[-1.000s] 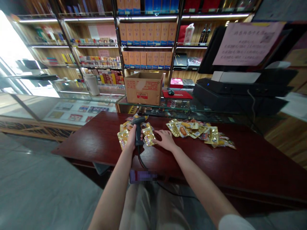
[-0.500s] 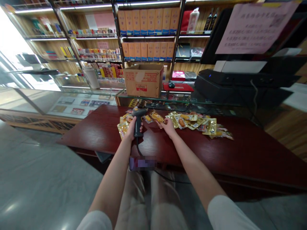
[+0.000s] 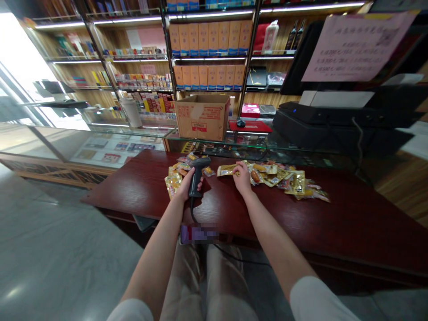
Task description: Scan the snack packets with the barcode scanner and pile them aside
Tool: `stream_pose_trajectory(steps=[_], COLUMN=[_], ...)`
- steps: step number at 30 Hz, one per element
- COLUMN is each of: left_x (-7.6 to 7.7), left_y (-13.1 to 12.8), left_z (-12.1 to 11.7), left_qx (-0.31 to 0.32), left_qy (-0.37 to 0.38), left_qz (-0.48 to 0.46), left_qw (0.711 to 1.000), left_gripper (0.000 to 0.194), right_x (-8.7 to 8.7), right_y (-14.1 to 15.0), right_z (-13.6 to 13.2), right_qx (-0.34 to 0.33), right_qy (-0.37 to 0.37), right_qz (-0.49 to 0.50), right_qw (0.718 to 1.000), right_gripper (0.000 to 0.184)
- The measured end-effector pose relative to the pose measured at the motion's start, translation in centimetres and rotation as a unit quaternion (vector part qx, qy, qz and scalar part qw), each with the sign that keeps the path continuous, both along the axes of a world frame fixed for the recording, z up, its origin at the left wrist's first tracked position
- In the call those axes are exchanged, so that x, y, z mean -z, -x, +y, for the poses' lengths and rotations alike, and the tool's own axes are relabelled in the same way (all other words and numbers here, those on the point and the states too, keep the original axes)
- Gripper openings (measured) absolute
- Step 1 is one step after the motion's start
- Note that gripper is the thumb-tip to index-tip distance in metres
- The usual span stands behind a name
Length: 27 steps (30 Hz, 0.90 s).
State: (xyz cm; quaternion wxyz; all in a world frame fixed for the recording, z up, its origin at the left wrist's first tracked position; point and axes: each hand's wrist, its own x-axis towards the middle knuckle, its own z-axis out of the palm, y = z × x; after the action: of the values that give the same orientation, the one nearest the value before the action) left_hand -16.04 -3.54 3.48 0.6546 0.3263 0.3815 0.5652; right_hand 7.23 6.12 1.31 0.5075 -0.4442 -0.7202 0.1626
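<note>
Being closed fully around a black corded barcode scanner (image 3: 197, 177), the left hand (image 3: 187, 188) is positioned at frame centre; a gold foil snack packet (image 3: 228, 170) is pinched by the right hand (image 3: 242, 179) just above a dark red wooden counter (image 3: 133, 187).

My left hand (image 3: 185, 189) grips a black handheld barcode scanner (image 3: 196, 176), its cord (image 3: 192, 211) dropping toward my lap. My right hand (image 3: 242, 178) pinches a gold foil snack packet (image 3: 227, 170) beside a heap of packets (image 3: 277, 179) on the dark red wooden counter (image 3: 133, 187), with a cardboard box (image 3: 202, 118) beyond on a glass case (image 3: 113, 149).
</note>
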Motion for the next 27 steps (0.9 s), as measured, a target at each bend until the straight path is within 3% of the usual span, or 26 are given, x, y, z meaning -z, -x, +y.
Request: stream_pose_trajectory(steps=[5,17,20,25,27], left_x=[0.1,-0.4,-0.4,-0.3,-0.5], left_y=[-0.3,-1.0,-0.9,-0.5,-0.2], left_z=[-0.2,-0.5,-0.4,0.0,0.1], left_qx=[0.063,0.056,0.03,-0.064,-0.101], left_qy=[0.019,0.016,0.016,-0.003,-0.01], left_qz=[0.027,0.051,0.034,-0.011,-0.026], left_qw=[0.997,0.997,0.999,0.998,0.994], left_gripper=[0.054,0.05,0.049,0.048,0.048], right_x=[-0.2,-0.3,-0.2,0.1,0.1], right_y=[0.2,0.7,0.1,-2.0,-2.4], right_z=[-0.3,-0.9,-0.8,-0.6,-0.7], right_qx=[0.0,-0.03,0.022,0.206,0.213], right_qy=[-0.026,-0.071,-0.049,-0.004,-0.004], right_qz=[-0.018,-0.055,-0.086,-0.158,-0.166], right_qw=[1.0,0.996,0.995,0.966,0.963], right_gripper=[0.01,0.008,0.013,0.034,0.035])
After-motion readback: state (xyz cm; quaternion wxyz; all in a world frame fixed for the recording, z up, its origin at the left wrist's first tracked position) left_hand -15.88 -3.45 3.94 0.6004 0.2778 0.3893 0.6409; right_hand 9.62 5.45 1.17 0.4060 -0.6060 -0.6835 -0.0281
